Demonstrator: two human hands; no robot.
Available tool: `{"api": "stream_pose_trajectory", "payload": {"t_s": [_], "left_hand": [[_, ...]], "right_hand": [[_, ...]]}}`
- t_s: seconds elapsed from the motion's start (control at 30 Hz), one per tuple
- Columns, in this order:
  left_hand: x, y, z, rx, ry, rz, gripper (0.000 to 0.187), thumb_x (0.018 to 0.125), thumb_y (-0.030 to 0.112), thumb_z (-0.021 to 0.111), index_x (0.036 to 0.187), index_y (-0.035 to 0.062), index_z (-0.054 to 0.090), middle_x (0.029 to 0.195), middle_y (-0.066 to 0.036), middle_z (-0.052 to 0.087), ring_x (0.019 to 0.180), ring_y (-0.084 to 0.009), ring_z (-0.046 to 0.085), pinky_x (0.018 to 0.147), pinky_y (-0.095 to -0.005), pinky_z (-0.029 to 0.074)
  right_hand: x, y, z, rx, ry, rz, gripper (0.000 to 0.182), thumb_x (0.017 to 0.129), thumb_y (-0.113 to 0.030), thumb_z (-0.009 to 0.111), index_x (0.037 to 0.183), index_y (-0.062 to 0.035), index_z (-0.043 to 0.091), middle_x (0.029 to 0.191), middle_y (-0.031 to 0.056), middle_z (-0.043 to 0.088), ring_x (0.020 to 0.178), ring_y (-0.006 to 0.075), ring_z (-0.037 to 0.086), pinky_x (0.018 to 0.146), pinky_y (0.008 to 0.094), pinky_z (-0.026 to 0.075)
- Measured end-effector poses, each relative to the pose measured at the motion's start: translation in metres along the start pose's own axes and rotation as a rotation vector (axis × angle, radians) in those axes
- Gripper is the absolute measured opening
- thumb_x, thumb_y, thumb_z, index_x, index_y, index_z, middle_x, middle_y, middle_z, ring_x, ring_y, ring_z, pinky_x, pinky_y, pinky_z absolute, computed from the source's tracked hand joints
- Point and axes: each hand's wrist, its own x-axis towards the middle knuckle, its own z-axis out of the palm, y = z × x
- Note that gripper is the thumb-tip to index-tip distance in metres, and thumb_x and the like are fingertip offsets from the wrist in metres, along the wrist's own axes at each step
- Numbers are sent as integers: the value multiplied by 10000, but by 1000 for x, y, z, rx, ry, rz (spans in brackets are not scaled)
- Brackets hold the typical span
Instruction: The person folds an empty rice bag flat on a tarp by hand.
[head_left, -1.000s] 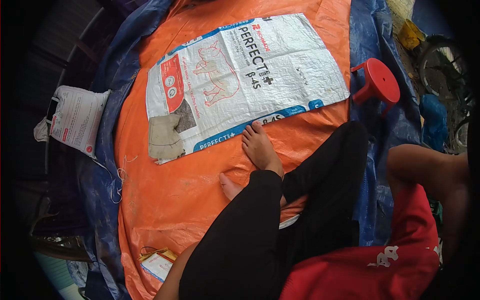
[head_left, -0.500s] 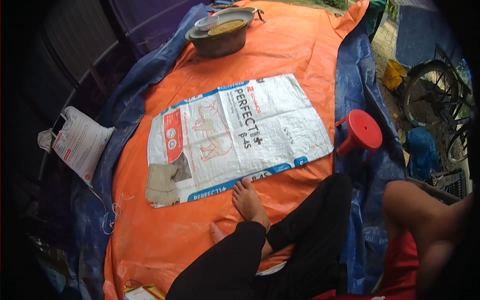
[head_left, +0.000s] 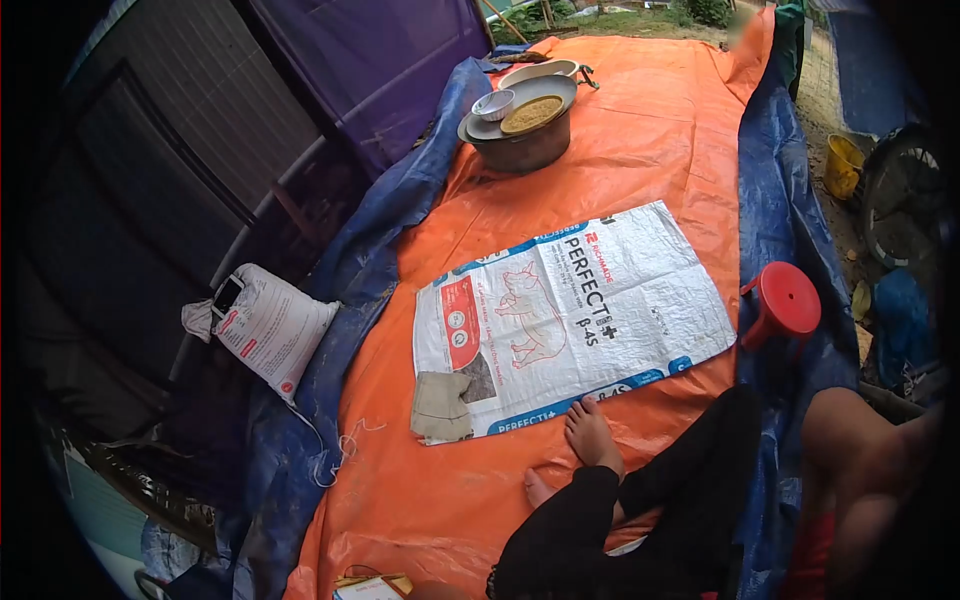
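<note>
Neither my left hand nor my right hand shows its fingers. At the right edge a bent bare arm [head_left: 850, 440] is partly seen, its hand out of view. A small brownish blur at the bottom edge is too little to make out. Beside it lies a white-and-yellow packet [head_left: 368, 590]. My bare foot [head_left: 592, 437] rests at the lower edge of a flattened white feed sack [head_left: 625, 300] printed with a pig outline. On the sack's lower left corner is a folded grey-beige piece [head_left: 440, 405]. My legs in black trousers [head_left: 690, 470] are folded in front of me.
An orange tarp [head_left: 390, 510] covers the ground, with blue tarp [head_left: 340, 260] along its sides. A filled white sack [head_left: 275, 325] leans at left. A red stool [head_left: 788, 298] stands at right. Farther back, a dark basin [head_left: 520, 153] holds a tray with a white bowl [head_left: 493, 105] and grain [head_left: 532, 114].
My view has turned left and slightly up, so everything sits lower and farther right. The feed sack, stool and basin keep their places on the tarp. More of the left wall shows.
</note>
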Motion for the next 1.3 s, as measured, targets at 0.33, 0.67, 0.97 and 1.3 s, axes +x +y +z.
{"api": "stream_pose_trajectory", "payload": {"t_s": [0.33, 0.67, 0.97, 1.3], "left_hand": [[2, -5, 20, -72, -18, -34, 88, 1007, 237, 499, 1013, 155, 531, 955, -41, 591, 954, -224, 610, 763, -359, 504], [-24, -10, 28, -46, 30, -10, 87, 998, 223, 505, 1014, 149, 548, 968, -39, 589, 951, -222, 603, 764, -359, 492], [-8, -3, 29, -57, 35, -4, 107, 1004, 210, 487, 1046, 133, 549, 995, -57, 609, 985, -247, 613, 799, -384, 505], [-2, -1, 22, -57, 66, -1, 96, 996, 200, 499, 1026, 127, 554, 997, -62, 605, 988, -249, 601, 809, -379, 483]], "right_hand": [[22, -24, -79, -94, -31, -58, 127, 1006, -97, 535, 1038, -17, 627, 913, 49, 645, 770, 65, 568, 664, 219, 449], [32, -19, -87, -39, -103, -88, 134, 1008, -104, 529, 1046, -16, 622, 912, 52, 636, 769, 69, 565, 663, 220, 449], [-17, 7, -97, -69, -43, -66, 140, 1010, -109, 524, 1053, -15, 618, 911, 54, 628, 768, 73, 562, 663, 222, 449], [-54, 12, -83, -94, 6, -86, 147, 1013, -116, 518, 1060, -14, 613, 910, 56, 620, 767, 77, 559, 662, 223, 449]]}}
